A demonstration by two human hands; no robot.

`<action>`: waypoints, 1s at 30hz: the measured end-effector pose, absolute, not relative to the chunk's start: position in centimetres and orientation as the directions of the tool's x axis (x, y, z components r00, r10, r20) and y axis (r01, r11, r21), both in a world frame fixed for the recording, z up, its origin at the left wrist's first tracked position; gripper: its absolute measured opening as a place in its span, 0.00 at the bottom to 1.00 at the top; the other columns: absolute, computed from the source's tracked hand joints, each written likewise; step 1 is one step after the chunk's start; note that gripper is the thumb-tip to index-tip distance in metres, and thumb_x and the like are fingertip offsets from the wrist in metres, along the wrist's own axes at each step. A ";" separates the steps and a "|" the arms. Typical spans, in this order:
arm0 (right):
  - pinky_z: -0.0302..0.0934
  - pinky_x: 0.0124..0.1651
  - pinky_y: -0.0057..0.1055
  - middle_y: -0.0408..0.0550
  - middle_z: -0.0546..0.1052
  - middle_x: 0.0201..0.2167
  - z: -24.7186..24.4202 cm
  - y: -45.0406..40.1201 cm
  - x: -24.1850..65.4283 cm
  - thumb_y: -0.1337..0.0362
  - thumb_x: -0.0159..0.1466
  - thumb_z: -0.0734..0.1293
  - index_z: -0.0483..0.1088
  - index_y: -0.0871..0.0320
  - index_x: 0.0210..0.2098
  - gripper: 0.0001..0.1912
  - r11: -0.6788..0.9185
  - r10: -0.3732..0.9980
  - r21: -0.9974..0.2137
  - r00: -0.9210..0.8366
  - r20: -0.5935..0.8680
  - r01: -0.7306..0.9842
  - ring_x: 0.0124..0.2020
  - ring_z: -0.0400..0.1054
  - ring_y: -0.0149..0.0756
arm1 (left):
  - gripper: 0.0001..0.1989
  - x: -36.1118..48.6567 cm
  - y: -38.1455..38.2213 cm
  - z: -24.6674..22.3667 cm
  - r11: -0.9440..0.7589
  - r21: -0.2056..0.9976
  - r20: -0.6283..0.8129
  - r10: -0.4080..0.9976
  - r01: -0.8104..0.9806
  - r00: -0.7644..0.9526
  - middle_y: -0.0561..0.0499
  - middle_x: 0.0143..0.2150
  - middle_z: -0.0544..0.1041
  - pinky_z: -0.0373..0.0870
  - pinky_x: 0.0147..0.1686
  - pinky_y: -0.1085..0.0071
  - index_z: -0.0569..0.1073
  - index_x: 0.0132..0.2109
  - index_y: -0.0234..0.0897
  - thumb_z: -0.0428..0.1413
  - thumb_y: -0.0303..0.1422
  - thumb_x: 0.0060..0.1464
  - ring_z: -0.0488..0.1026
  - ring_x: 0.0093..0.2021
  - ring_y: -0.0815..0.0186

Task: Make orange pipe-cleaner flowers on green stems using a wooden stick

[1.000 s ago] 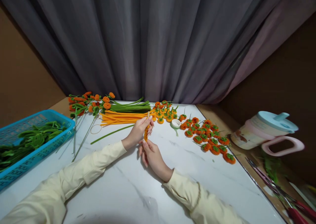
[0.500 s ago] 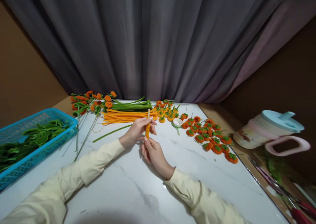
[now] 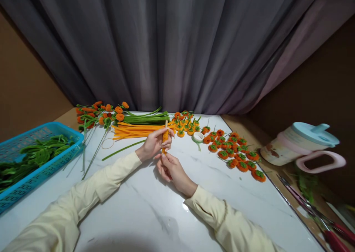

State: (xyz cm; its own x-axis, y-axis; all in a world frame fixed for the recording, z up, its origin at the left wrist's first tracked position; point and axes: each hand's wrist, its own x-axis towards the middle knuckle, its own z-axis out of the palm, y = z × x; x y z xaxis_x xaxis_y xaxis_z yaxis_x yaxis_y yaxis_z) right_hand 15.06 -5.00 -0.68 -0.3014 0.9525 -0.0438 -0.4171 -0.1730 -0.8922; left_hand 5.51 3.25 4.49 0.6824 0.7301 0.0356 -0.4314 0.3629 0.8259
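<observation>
In the middle of the head view, my left hand [image 3: 153, 144] is closed round a thin wooden stick [image 3: 166, 123] held upright. An orange pipe cleaner [image 3: 165, 136] is wound in a coil about the stick, partly covered by my fingers. Just below, my right hand [image 3: 176, 172] pinches the lower end of the coil between thumb and fingers. Behind my hands lie a bundle of loose orange pipe cleaners [image 3: 133, 130] and a bundle of green pipe cleaners [image 3: 146, 118]. A single green pipe cleaner [image 3: 122, 150] rests beside my left wrist.
A blue basket [image 3: 79, 143] with green leaf pieces stands left. Stemmed orange flowers [image 3: 119, 110] lie at the back left, several orange flower heads [image 3: 223, 154] at right. Nearby are a tape roll [image 3: 198, 136], a rubber band [image 3: 107, 144], a lidded cup [image 3: 287, 144] and red-handled scissors [image 3: 335, 241].
My left fingers have closed further round the coil, covering more of it. My right hand stays at its lower end. The whole view has shifted slightly.
</observation>
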 end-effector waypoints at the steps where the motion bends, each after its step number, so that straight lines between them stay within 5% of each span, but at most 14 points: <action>1: 0.36 0.11 0.19 0.36 0.68 0.18 -0.7 -5.0 15.0 0.46 0.60 0.64 0.64 0.60 0.37 0.21 -0.174 0.953 -0.893 -0.299 -0.047 -0.415 0.08 0.49 0.19 | 0.14 5.6 3.2 4.4 0.369 0.826 0.024 0.733 -0.426 0.680 0.56 0.15 0.57 0.58 0.20 0.78 0.71 0.31 0.31 0.48 0.36 0.57 0.53 0.16 0.74; 9: 0.37 0.10 0.18 0.40 0.72 0.19 -0.3 -4.9 15.0 0.49 0.59 0.65 0.61 0.59 0.31 0.19 -0.191 0.947 -0.899 -0.315 -0.063 -0.394 0.09 0.55 0.21 | 0.16 5.8 2.7 4.6 0.346 0.841 0.011 0.759 -0.417 0.651 0.55 0.15 0.56 0.58 0.19 0.78 0.67 0.23 0.31 0.49 0.35 0.55 0.53 0.16 0.74; 20: 0.33 0.11 0.20 0.47 0.76 0.23 0.4 -4.9 15.6 0.58 0.57 0.69 0.69 0.64 0.29 0.13 -0.187 0.948 -0.907 -0.312 -0.065 -0.378 0.08 0.56 0.19 | 0.16 5.3 2.7 5.2 0.589 0.692 -0.065 0.627 -0.418 0.776 0.60 0.12 0.45 0.45 0.11 0.81 0.57 0.17 0.35 0.46 0.34 0.49 0.42 0.11 0.77; 30: 0.34 0.13 0.22 0.46 0.76 0.21 0.2 -4.5 15.8 0.62 0.54 0.71 0.68 0.63 0.23 0.11 -0.154 0.981 -0.906 -0.172 -0.091 -0.395 0.08 0.50 0.16 | 0.12 5.7 2.6 4.5 0.419 0.790 0.017 0.715 -0.447 0.699 0.51 0.16 0.63 0.59 0.17 0.76 0.69 0.25 0.30 0.47 0.31 0.51 0.59 0.15 0.71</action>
State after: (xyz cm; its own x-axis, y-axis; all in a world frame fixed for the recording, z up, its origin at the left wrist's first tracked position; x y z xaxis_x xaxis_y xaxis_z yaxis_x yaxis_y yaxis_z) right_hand 15.83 -4.51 0.21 -0.1724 0.9808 -0.0915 -0.3946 -0.1539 -0.9059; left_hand 5.66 2.60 4.50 0.6990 0.7150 0.0166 -0.4473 0.4190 0.7902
